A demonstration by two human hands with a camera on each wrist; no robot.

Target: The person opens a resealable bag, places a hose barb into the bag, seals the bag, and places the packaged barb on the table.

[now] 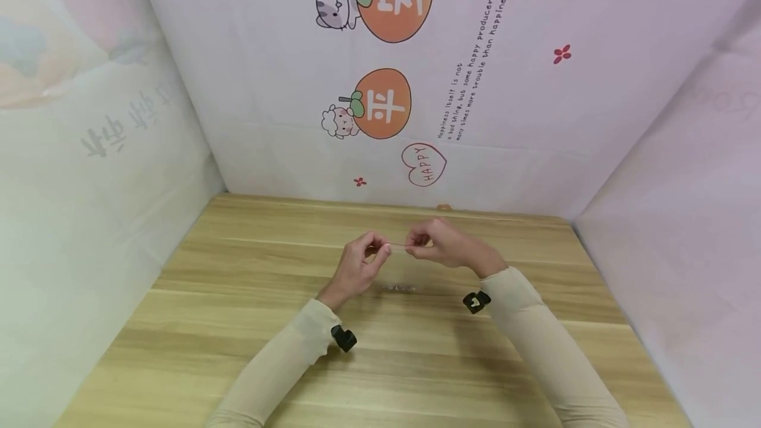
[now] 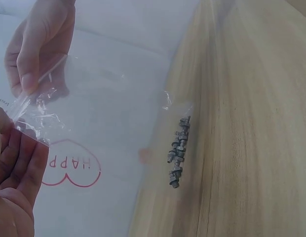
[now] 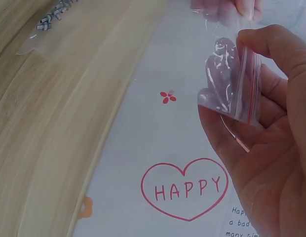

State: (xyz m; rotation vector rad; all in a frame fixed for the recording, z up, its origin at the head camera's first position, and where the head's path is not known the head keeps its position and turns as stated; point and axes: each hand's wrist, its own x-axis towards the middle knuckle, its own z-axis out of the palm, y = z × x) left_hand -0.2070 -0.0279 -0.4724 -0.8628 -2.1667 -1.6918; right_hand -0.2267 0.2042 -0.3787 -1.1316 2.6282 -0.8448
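A clear zip-lock bag (image 3: 248, 94) with a red line along its seal hangs between both hands. My left hand (image 1: 359, 263) pinches one side of the bag's top edge between thumb and fingers. At the other side of the same edge, my right hand (image 1: 442, 244) pinches the plastic, its thumb beside the zip strip in the right wrist view. Several small grey metal bolts (image 2: 177, 155) lie in a row along the bag's bottom, and they appear as a faint line below the hands in the head view. Whether the seal is parted cannot be told.
Beneath the hands lies a wood-grain table (image 1: 392, 362). A white printed sheet (image 1: 273, 84) stands behind it as a back wall, with white side walls at left and right. Each sleeve carries a small black wrist camera (image 1: 476, 301).
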